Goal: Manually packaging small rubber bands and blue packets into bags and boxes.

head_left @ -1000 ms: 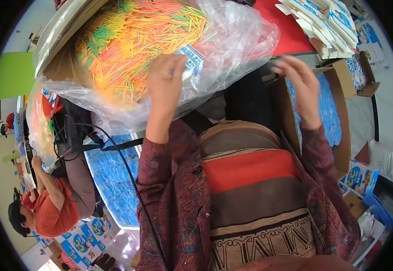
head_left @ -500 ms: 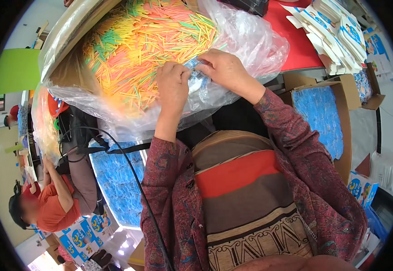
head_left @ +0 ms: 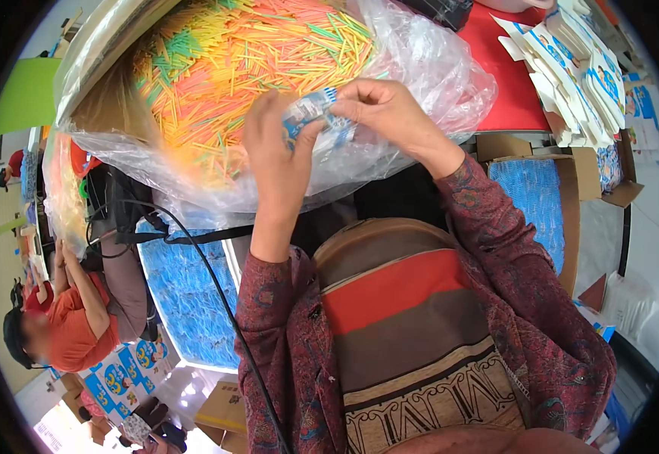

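Note:
A small blue-and-white plastic packet (head_left: 304, 113) is stretched between my two hands, above the near side of a pile of thin coloured sticks (head_left: 261, 53). With thumb and forefinger, my right hand (head_left: 394, 113) pinches the packet's right end. My left hand (head_left: 276, 147) is closed around the left end, thumb at the front; its fingers are smeared by motion. Pink, yellow, orange and green sticks fill a large clear plastic bag (head_left: 450, 83), whose rim spreads under my hands. What the packet contains cannot be made out.
Boxes of blue packets stand at my left (head_left: 185, 303) and right (head_left: 530, 200). Flat printed cartons (head_left: 571, 68) are stacked on the red table (head_left: 496, 83). A black cable (head_left: 216, 276) crosses near my left forearm. A co-worker in orange (head_left: 76, 321) sits at left.
My left hand has turned and its fingers have lifted, so more of the packet shows. My right hand keeps its pinch, shifted slightly right. The whole view has shifted a little.

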